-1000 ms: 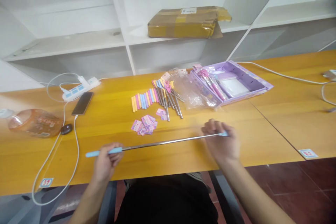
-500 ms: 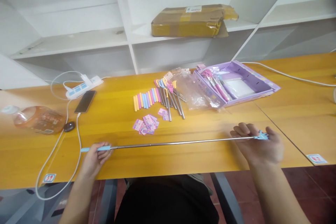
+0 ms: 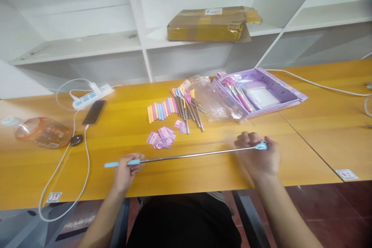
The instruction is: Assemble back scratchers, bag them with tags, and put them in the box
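The left hand (image 3: 126, 168) was wrapped around the blue handle (image 3: 110, 164) of a back scratcher (image 3: 186, 156), which reached across to the right hand (image 3: 261, 159), curled about its claw head (image 3: 261, 145). It looked light and fairly stiff, the slim metal shaft likely slippery and easily bent; the handle seemed the surest hold. Ahead, between the hands, lay pink cards (image 3: 165, 135), then coloured grips (image 3: 159, 111) beside more scratchers (image 3: 188, 96); beyond the right hand sat a purple tray (image 3: 280, 84).
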{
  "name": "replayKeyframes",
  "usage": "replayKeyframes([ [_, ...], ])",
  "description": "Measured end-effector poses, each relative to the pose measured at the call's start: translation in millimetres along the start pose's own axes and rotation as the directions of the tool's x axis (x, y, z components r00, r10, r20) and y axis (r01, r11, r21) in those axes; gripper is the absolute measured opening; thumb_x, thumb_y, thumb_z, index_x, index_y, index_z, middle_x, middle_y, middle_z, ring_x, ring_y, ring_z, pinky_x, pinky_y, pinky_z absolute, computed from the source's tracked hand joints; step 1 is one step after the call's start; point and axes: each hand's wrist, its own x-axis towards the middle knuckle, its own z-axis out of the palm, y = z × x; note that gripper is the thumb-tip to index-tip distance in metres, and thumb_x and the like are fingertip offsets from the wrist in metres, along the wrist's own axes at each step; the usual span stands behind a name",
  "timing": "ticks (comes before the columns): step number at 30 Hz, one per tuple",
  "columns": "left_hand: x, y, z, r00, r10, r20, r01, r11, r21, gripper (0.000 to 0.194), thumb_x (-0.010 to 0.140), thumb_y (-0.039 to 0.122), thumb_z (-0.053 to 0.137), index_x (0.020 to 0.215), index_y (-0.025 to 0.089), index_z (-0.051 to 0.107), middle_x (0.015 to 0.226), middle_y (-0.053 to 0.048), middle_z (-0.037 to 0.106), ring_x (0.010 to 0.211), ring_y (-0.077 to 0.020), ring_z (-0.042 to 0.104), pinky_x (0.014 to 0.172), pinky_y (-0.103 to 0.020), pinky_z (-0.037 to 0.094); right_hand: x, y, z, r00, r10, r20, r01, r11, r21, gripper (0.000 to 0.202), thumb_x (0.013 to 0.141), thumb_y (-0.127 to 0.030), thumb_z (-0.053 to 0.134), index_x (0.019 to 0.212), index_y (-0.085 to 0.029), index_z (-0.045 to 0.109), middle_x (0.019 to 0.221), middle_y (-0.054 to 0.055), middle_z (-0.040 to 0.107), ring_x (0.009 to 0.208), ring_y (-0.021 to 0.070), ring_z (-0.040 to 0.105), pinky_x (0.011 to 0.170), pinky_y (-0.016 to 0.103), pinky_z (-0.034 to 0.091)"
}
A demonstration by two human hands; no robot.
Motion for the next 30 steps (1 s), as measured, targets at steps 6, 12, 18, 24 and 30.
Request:
replayKeyframes([
  [6, -1, -55, 83.2, 0.97, -0.085, 0.228, 0.089, 0.996, -0.009, 0.05, 0.083, 0.053, 0.059, 0.056, 0.025, 0.027, 0.051, 0.009, 0.017, 0.047, -0.0073, 0.015, 0.049, -0.028, 0.01, -74, 103, 81, 0.963, 0.016, 0.269, 0.025, 0.989, -0.148, 0.056, 0.107, -0.057, 0.038, 0.072, -0.025, 0.069, 0.098, 0.009, 0.072, 0.101, 0.0278, 0.065, 0.092, 0.042, 0.05],
  [12, -3, -65, 87.1, 0.951, -0.092, 0.296, 0.073, 0.995, 0.074, 0.054, 0.087, 0.056, 0.06, 0.058, 0.026, 0.026, 0.052, 0.009, 0.018, 0.048, -0.0068, 0.014, 0.05, -0.03, 0.008, -103, 149, 89, 0.908, 0.14, 0.395, -0.091, 0.986, -0.139, 0.061, 0.108, -0.068, 0.037, 0.081, -0.026, 0.072, 0.103, 0.009, 0.076, 0.101, 0.0298, 0.067, 0.1, 0.046, 0.05],
  [18, -3, -66, 77.6, 0.948, -0.104, 0.302, 0.073, 0.991, 0.112, 0.055, 0.089, 0.059, 0.06, 0.059, 0.025, 0.03, 0.054, 0.009, 0.019, 0.049, -0.0074, 0.014, 0.051, -0.029, 0.01, -99, 146, 85, 0.929, 0.042, 0.367, 0.019, 0.987, -0.161, 0.054, 0.111, -0.059, 0.04, 0.083, -0.025, 0.072, 0.095, 0.008, 0.072, 0.096, 0.0279, 0.066, 0.094, 0.043, 0.05],
  [24, -3, -63, 77.0, 0.973, -0.082, 0.215, 0.076, 0.996, 0.035, 0.052, 0.087, 0.05, 0.066, 0.059, 0.022, 0.034, 0.057, 0.008, 0.023, 0.051, -0.0076, 0.019, 0.052, -0.027, 0.012, -103, 144, 83, 0.933, -0.05, 0.356, 0.177, 0.926, -0.334, 0.044, 0.112, -0.054, 0.047, 0.089, -0.025, 0.07, 0.089, 0.005, 0.063, 0.087, 0.0234, 0.06, 0.084, 0.038, 0.046],
  [30, 0, -55, 67.3, 0.979, -0.101, 0.178, 0.111, 0.993, -0.048, 0.052, 0.087, 0.045, 0.07, 0.058, 0.023, 0.033, 0.054, 0.008, 0.023, 0.049, -0.0074, 0.018, 0.049, -0.025, 0.014, -84, 123, 81, 0.948, -0.063, 0.313, 0.189, 0.901, -0.389, 0.05, 0.11, -0.056, 0.046, 0.078, -0.024, 0.066, 0.079, 0.004, 0.061, 0.079, 0.0231, 0.058, 0.079, 0.038, 0.044],
])
